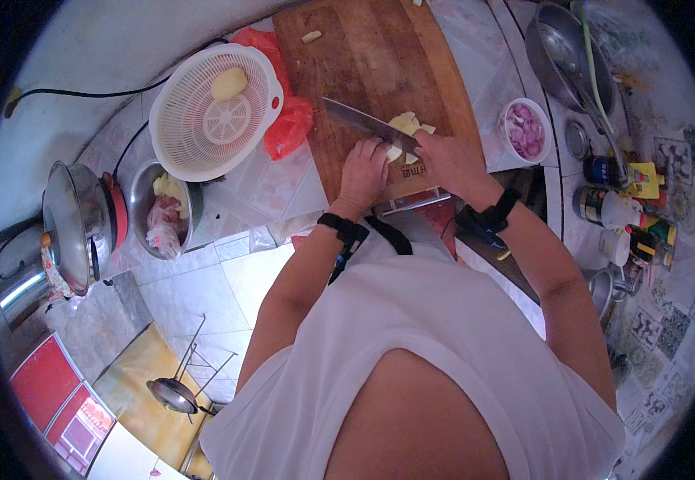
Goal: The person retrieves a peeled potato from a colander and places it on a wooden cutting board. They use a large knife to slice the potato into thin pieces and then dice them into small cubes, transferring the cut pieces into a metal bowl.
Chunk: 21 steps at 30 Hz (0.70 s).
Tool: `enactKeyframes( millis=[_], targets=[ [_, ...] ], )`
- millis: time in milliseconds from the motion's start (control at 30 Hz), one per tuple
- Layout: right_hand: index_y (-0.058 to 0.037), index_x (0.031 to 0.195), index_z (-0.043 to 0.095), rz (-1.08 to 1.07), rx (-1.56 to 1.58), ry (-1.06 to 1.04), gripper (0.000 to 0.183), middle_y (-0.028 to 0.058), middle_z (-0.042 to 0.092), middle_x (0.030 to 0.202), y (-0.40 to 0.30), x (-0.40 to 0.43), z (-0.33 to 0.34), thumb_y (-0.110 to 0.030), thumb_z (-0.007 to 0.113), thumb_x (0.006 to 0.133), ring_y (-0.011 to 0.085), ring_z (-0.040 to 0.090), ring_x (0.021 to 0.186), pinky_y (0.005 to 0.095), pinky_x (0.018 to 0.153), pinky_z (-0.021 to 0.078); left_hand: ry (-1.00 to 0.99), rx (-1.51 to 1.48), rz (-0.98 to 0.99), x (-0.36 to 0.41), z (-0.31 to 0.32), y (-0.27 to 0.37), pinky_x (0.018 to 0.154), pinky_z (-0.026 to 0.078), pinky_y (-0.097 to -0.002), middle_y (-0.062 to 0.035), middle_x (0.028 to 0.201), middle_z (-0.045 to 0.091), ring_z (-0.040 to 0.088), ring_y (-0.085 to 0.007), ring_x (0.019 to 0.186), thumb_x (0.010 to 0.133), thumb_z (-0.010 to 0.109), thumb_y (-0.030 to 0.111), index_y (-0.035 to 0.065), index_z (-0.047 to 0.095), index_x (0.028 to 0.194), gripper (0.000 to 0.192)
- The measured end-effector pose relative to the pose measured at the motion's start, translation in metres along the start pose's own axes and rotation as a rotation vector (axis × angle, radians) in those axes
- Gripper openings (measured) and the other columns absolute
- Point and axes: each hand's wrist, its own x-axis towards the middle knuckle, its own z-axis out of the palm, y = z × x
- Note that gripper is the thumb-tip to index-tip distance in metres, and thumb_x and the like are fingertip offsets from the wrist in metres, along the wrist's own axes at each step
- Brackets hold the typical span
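My right hand (450,161) is closed round the handle end of a kitchen cleaver (364,120). Its broad blade lies slantwise over a wooden cutting board (377,54), pointing to the far left. Pale cut potato pieces (406,123) sit on the board against the blade's far side, and a few more show on the near side between my hands. My left hand (362,175) rests on the near part of the board with curled fingers, fingertips beside the blade and the potato pieces. Whatever lies beneath those fingers is hidden. A small potato scrap (311,37) lies near the board's far left.
Left of the board are a red plastic bag (289,129), a white colander (167,129) holding a peeled potato (229,84), and a metal bowl (143,204) with bagged food. Rightward stand a bowl of sliced purple onion (526,132), a metal basin (542,60) and several condiment containers (620,210).
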Motion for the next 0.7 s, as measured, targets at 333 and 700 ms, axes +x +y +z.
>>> enactKeyframes(
  millis=[333,700],
  targets=[
    [-0.0062,0.096,0.047,0.008,0.057,-0.002,0.017,0.0213,0.059,0.077,-0.004,0.013,0.02,-0.02,0.048,0.086,0.0408,0.058,0.076,0.0509,0.064,0.0441,0.01,-0.017,0.023,-0.002,0.001,-0.003,0.085,0.044,-0.038,-0.0128,0.104,0.052,0.05,-0.0304,0.097,0.071,0.06,0.008,0.0041,0.054,0.101,0.031],
    [-0.0046,0.096,0.052,0.018,0.228,0.251,0.017,0.0219,0.058,0.08,0.015,0.014,0.019,-0.017,0.053,0.085,0.0429,0.055,0.076,0.0483,0.062,0.0435,-0.007,-0.009,0.063,-0.001,-0.006,-0.006,0.086,0.043,-0.0381,-0.0118,0.103,0.053,0.05,-0.0302,0.098,0.072,0.059,0.008,0.004,0.054,0.101,0.029]
  ],
)
